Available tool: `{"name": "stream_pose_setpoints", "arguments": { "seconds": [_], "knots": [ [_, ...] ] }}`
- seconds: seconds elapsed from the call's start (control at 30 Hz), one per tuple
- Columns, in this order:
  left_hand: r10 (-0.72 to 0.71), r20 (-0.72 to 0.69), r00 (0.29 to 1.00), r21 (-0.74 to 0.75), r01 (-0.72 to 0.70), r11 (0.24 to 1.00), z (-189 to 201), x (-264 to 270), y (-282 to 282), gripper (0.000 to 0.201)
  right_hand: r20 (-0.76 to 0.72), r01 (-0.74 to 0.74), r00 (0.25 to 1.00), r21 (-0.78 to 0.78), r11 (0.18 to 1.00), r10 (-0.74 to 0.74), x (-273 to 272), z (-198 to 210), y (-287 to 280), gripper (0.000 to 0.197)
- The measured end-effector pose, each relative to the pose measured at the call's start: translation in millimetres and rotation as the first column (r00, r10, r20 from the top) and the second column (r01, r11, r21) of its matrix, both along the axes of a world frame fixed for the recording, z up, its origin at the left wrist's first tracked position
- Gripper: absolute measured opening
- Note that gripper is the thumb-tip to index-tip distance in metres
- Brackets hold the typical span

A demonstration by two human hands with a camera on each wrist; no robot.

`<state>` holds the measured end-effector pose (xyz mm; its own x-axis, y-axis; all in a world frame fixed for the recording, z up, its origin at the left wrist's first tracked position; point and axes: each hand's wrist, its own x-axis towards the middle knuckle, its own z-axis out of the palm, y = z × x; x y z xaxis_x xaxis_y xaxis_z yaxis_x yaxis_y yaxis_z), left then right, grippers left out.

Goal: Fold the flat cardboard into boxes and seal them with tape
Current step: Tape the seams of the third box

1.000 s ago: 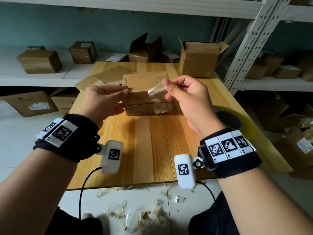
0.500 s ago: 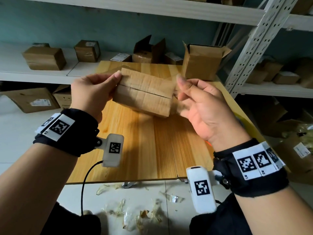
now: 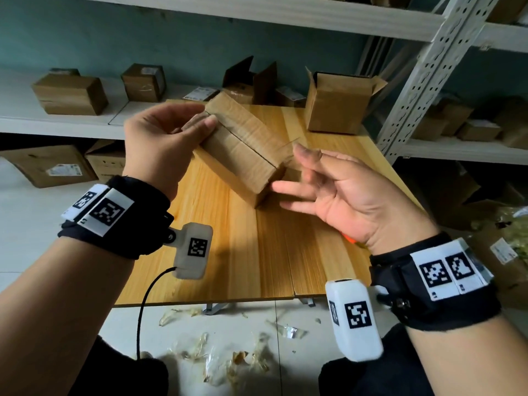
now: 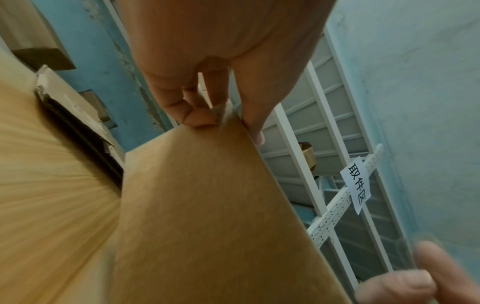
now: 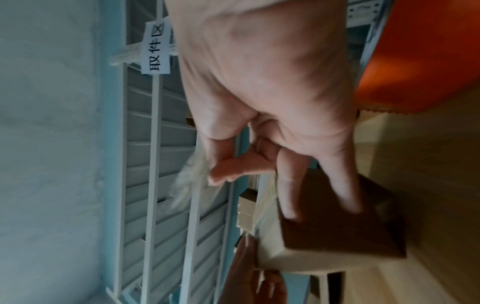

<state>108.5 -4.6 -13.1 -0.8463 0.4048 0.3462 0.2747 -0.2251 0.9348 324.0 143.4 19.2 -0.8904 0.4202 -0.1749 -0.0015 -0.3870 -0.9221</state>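
A small closed cardboard box (image 3: 245,150) is held tilted above the wooden table (image 3: 257,252). My left hand (image 3: 160,138) grips its far upper end; in the left wrist view the fingers (image 4: 197,115) pinch the box (image 4: 207,205) at a corner. My right hand (image 3: 343,190) is palm up at the box's near lower end. In the right wrist view its thumb and index finger pinch a strip of clear tape (image 5: 189,181), while two straight fingers (image 5: 288,185) touch the end of the box (image 5: 337,232).
An open cardboard box (image 3: 337,104) stands at the table's far right. An orange tape dispenser (image 3: 350,240) lies under my right wrist. Shelves with several boxes run behind and to the left. A metal rack post (image 3: 428,67) rises at the right. Tape scraps (image 3: 228,352) litter the floor.
The box has come up off the table and turned to a tilt in my left hand. My right hand has rolled palm up and dropped to the box's near end.
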Motion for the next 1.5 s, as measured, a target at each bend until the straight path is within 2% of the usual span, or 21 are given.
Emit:
{"name": "stream_pose_setpoints", "arguments": {
  "seconds": [0.1, 0.2, 0.3, 0.37, 0.43, 0.5, 0.53, 0.6, 0.77, 0.87, 0.93, 1.0, 1.07, 1.13, 1.2, 1.27, 1.33, 1.43, 1.5],
  "knots": [
    [0.048, 0.028, 0.998, 0.016, -0.049, 0.999, 4, -3, 0, 0.026, -0.036, -0.035, 0.999, -0.059, 0.998, 0.033, 3, 2, 2, 0.037],
    [0.061, 0.079, 0.995, -0.016, -0.06, 0.998, 4, -6, 6, 0.016, -0.055, -0.089, 0.995, -0.092, 0.992, 0.084, 5, 4, -3, 0.023],
    [0.012, 0.14, 0.99, -0.071, -0.002, 0.997, -8, -4, 17, 0.033, -0.047, -0.127, 0.991, -0.105, 0.986, 0.123, 0, -1, -11, 0.011],
    [-0.062, 0.157, 0.986, -0.075, 0.075, 0.994, -12, 0, 21, 0.058, -0.053, -0.131, 0.991, -0.101, 0.986, 0.126, -5, -4, -15, 0.018],
    [-0.145, 0.172, 0.974, -0.083, 0.161, 0.983, -11, 3, 24, 0.076, -0.06, -0.13, 0.99, -0.092, 0.987, 0.124, -10, -9, -13, 0.036],
    [-0.222, 0.202, 0.954, -0.105, 0.247, 0.963, -7, 8, 23, 0.083, -0.056, -0.108, 0.993, -0.066, 0.992, 0.104, -13, -11, -13, 0.056],
    [-0.257, 0.203, 0.945, -0.12, 0.285, 0.951, -6, 10, 23, 0.084, -0.058, -0.096, 0.994, -0.07, 0.993, 0.092, -14, -13, -11, 0.055],
    [-0.307, 0.173, 0.936, -0.168, 0.335, 0.927, -6, 16, 22, 0.084, -0.055, -0.073, 0.996, -0.032, 0.997, 0.072, -17, -17, -11, 0.032],
    [-0.28, 0.019, 0.96, -0.287, 0.274, 0.918, -8, 25, 21, 0.075, -0.019, -0.023, 1.0, 0.066, 0.998, 0.025, -17, -19, -13, 0.006],
    [-0.276, -0.066, 0.959, -0.304, 0.245, 0.921, -6, 27, 20, 0.057, -0.001, -0.006, 1.0, 0.131, 0.991, 0.006, -16, -20, -11, 0.022],
    [-0.258, -0.098, 0.961, -0.275, 0.223, 0.935, -3, 31, 19, 0.042, 0.009, 0.011, 1.0, 0.146, 0.989, -0.012, -17, -22, -9, 0.026],
    [-0.258, -0.116, 0.959, -0.215, 0.229, 0.949, 3, 38, 16, 0.035, -0.007, 0.043, 0.999, 0.131, 0.99, -0.042, -18, -24, -8, 0.012],
    [-0.3, -0.139, 0.944, -0.159, 0.278, 0.947, 9, 44, 13, 0.033, -0.001, 0.102, 0.995, 0.145, 0.984, -0.103, -18, -25, -8, 0.035],
    [-0.382, -0.19, 0.905, -0.155, 0.357, 0.921, 13, 47, 10, 0.029, -0.007, 0.148, 0.989, 0.171, 0.974, -0.149, -17, -24, -8, 0.044],
    [-0.443, -0.227, 0.867, -0.206, 0.402, 0.892, 14, 51, 10, 0.042, -0.013, 0.201, 0.979, 0.207, 0.957, -0.203, -16, -26, -8, 0.037],
    [-0.449, -0.272, 0.851, -0.29, 0.373, 0.881, 12, 54, 11, 0.046, -0.036, 0.269, 0.963, 0.233, 0.935, -0.268, -16, -27, -8, 0.026],
    [-0.436, -0.321, 0.841, -0.388, 0.303, 0.87, 9, 52, 13, 0.043, -0.078, 0.336, 0.942, 0.241, 0.911, -0.326, -14, -26, -7, 0.021],
    [-0.4, -0.344, 0.85, -0.513, 0.187, 0.838, 5, 48, 18, 0.048, -0.165, 0.441, 0.896, 0.221, 0.87, -0.412, -7, -24, -6, 0.027],
    [-0.416, -0.342, 0.843, -0.641, 0.115, 0.759, 3, 48, 21, 0.051, -0.215, 0.487, 0.871, 0.264, 0.833, -0.441, -3, -25, -7, 0.024]
  ]
}}
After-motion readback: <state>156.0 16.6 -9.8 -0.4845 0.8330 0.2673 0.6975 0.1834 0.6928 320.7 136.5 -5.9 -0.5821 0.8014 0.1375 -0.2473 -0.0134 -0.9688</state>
